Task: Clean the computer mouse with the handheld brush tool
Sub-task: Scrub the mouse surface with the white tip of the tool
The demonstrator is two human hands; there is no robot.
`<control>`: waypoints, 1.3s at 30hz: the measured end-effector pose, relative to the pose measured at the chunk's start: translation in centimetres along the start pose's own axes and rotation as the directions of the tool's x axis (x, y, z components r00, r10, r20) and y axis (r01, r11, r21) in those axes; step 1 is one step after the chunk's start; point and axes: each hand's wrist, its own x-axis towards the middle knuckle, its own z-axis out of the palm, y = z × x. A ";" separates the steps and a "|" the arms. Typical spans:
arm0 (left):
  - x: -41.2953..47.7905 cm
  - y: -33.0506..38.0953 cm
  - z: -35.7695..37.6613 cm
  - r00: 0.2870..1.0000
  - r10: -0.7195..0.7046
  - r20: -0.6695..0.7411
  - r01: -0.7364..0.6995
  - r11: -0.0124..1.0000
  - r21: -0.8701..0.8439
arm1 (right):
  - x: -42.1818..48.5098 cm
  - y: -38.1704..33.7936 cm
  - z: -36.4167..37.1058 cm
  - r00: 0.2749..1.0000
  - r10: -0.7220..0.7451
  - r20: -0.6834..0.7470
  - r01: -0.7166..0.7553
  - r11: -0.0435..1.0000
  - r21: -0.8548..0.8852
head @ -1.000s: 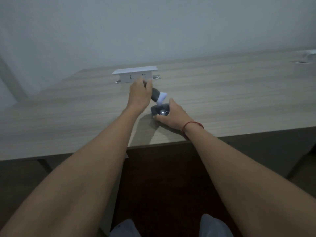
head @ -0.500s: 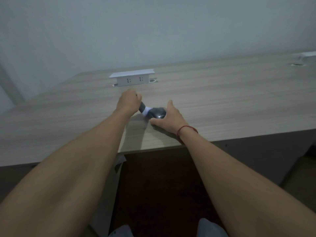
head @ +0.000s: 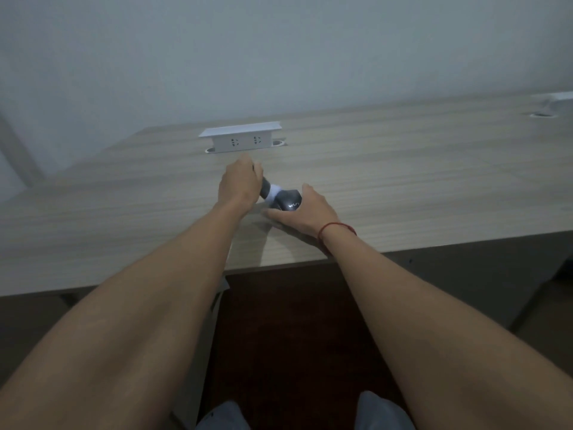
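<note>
Dark mouse (head: 288, 202), one brush (head: 270, 191)

desk (head: 403, 187) fills mid-frame | mouse (head: 288, 201) on desk, centre | brush tool (head: 270, 191) touches mouse's left side | left hand (head: 240, 184) left of mouse | right hand (head: 305, 212) right, on mouse | socket box (head: 242, 140) behind, upper centre

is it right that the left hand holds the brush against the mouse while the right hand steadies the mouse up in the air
Not quite. In the head view the right hand steadies the mouse on the desk, not in the air. The left hand does hold the brush against it.
</note>
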 end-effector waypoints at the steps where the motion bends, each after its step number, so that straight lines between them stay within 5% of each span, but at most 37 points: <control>1: -0.2 -0.7 0.0 1.000 -0.015 0.026 0.014 0.998 0.055 | 0.0 -0.1 0.1 1.000 0.008 -0.013 -0.009 1.000 -0.022; 8: -0.1 -0.7 -1.9 0.986 -0.082 -0.143 0.052 0.978 -0.203 | 0.1 -0.5 0.2 0.983 -0.038 -0.178 0.039 0.999 0.004; 17: -0.2 1.5 -1.2 0.988 -0.109 -0.111 0.048 0.890 -0.453 | -0.7 -0.8 -0.2 0.963 -0.040 -0.268 0.077 0.989 0.130; 23: -0.7 1.3 -1.1 0.993 -0.024 -0.117 -0.012 0.954 -0.298 | -0.5 -0.7 0.1 0.978 -0.029 -0.208 0.064 0.984 0.166; 27: -0.8 1.9 -1.7 0.980 0.187 -0.070 -0.198 0.956 -0.218 | -0.1 -0.7 0.1 0.979 0.002 -0.203 0.033 0.985 0.167; 30: -0.6 1.5 -2.1 0.988 0.105 -0.109 -0.126 0.971 -0.202 | -0.1 -0.5 0.4 0.981 -0.016 -0.193 0.047 0.986 0.160; 34: -1.5 2.9 -1.9 0.971 0.235 -0.052 -0.240 0.958 -0.157 | 0.2 -0.4 0.1 0.979 0.012 -0.202 0.022 0.986 0.165; 39: -1.4 1.3 -1.6 0.992 0.045 -0.120 -0.063 0.986 -0.151 | -0.1 -0.4 0.5 0.986 -0.023 -0.165 0.048 0.988 0.150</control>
